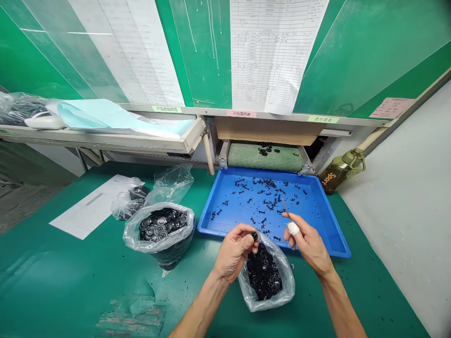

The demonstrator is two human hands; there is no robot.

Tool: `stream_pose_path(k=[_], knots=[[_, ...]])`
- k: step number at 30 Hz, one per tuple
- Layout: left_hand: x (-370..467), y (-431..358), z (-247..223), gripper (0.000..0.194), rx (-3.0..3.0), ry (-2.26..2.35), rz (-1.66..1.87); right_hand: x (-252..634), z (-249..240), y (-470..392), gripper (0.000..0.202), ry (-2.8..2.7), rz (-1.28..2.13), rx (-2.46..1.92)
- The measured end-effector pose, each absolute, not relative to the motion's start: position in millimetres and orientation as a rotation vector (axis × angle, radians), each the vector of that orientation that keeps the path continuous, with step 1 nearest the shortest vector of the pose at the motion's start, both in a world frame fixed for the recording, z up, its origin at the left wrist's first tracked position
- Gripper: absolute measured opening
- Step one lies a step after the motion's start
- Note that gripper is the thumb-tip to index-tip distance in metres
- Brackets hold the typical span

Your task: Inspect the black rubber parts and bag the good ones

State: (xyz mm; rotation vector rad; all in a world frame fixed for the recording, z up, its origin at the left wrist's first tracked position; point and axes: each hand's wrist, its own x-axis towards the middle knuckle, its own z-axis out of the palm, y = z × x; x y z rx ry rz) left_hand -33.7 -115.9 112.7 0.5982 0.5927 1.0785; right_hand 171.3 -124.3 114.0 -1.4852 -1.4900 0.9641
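Observation:
Between the thumb and fingers of my left hand [234,251] is a small round black part [254,236], held above the near edge of the tray. My right hand [308,239], with a white wrap on one finger, grips a thin pointed tool [286,209] whose tip points up and away; its exact kind is unclear. Just below my hands stands an open clear plastic bag [287,295] filled with small black parts [264,274]. Behind them lies a blue tray [334,230] scattered with little black scraps [271,202].
To the left, another open plastic bag [132,234] holds black ring-shaped parts, beside a smaller bag [123,204] and a white sheet [91,206]. A green conveyor belt [243,157] with several black parts ends behind the tray. A bottle [340,171] leans at right.

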Motion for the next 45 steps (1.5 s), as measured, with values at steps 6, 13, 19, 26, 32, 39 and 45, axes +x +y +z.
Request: stream_pose_path(k=[6, 13, 19, 26, 32, 39, 45], knots=[[-43, -121, 102, 0.023, 0.875, 0.831, 0.997, 181, 86, -132, 0.035, -1.627, 0.617, -1.729], [-47, -132, 81, 0.025, 0.867, 0.875, 0.906, 176, 69, -160, 0.034, -1.592, 0.862, -1.657], [-44, -137, 82, 0.025, 0.901, 0.897, 0.884, 171, 63, -170, 0.04, -1.545, 0.85, -1.693], [-46, -146, 85, 0.016, 1.519, 1.021, 0.74, 187, 31, -171, 0.039, -1.674, 0.292, -1.932], [-44, -156, 80, 0.019, 2.285, 0.836, 0.161, 193, 11, -167, 0.043, -1.723, 0.068, -1.938], [-45, -131, 103, 0.014, 2.425, 0.636, 0.01, 204, 25, -151, 0.038, -1.698, 0.156, -1.857], [-15, 4, 130, 0.019, 2.465, 0.92, 0.666, 197, 43, -130, 0.037, -1.69, 0.463, -1.779]])
